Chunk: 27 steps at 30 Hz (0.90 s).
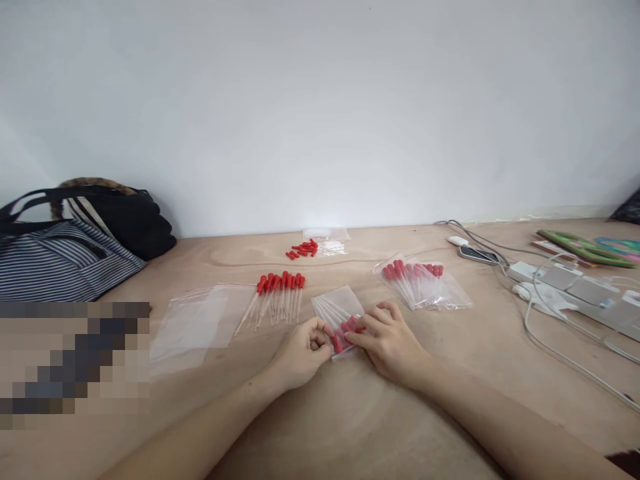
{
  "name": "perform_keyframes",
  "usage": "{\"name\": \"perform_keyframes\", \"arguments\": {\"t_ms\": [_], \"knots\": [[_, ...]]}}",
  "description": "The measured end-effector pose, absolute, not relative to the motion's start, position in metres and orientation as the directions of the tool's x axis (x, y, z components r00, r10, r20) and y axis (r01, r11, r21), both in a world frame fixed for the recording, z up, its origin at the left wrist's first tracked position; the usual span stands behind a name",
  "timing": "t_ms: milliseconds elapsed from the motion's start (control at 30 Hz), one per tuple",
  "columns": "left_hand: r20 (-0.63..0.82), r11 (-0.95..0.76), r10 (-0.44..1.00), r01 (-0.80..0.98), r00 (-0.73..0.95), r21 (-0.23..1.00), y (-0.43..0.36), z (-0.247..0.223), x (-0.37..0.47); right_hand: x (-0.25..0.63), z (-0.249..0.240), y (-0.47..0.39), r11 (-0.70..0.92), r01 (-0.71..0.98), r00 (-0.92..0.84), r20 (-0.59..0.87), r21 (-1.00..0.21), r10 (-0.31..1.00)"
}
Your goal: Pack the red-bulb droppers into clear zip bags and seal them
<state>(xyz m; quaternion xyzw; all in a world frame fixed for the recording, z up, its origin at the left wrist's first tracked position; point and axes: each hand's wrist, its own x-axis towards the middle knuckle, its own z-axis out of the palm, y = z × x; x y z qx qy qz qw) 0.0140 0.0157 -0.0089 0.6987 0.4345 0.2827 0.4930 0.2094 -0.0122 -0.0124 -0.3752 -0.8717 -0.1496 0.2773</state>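
A clear zip bag [349,298] with several red-bulbed droppers in it lies flat between my hands, its bulbs towards me. My left hand [303,353] is curled at the bag's near left corner, with thumb and index finger pinched on its edge beside a red bulb. From the other side, my right hand [393,343] rests on the bag with its fingers stretched over the bulbs. To the left lies a loose row of red-bulbed droppers [283,283]. Flat empty zip bags [195,323] lie farther left. Another bag of droppers [415,280] lies beyond my right hand.
Loose red bulbs [304,249] and thin clear tubes [333,247] lie near the wall. Striped and black bags [65,247] stand at the left. At the right are a power strip [575,283], cables, a small dark device [479,255] and colourful flat items [590,249].
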Motion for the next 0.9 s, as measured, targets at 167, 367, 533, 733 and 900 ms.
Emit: {"name": "perform_keyframes", "arguments": {"t_ms": [167,367,533,733,900], "knots": [[-0.034,-0.132,0.887,0.324,0.461,0.937,0.015,-0.009,0.014,0.211,-0.009,-0.013,0.722,0.673,-0.522,0.59,-0.159,0.617],[-0.029,-0.135,0.881,0.31,0.472,0.941,0.016,-0.009,0.014,0.195,-0.014,-0.01,0.771,0.632,-0.544,0.664,-0.079,0.513],[-0.024,-0.145,0.872,0.303,0.49,0.942,0.016,-0.01,0.013,0.194,-0.011,-0.007,0.8,0.599,-0.61,0.672,0.042,0.421],[-0.018,-0.15,0.872,0.3,0.49,0.942,0.016,-0.009,0.014,0.191,-0.012,-0.008,0.799,0.6,-0.609,0.658,0.017,0.444],[-0.013,-0.155,0.871,0.301,0.491,0.941,0.016,-0.007,0.014,0.191,-0.013,-0.006,0.81,0.583,-0.647,0.643,0.071,0.409]]}}
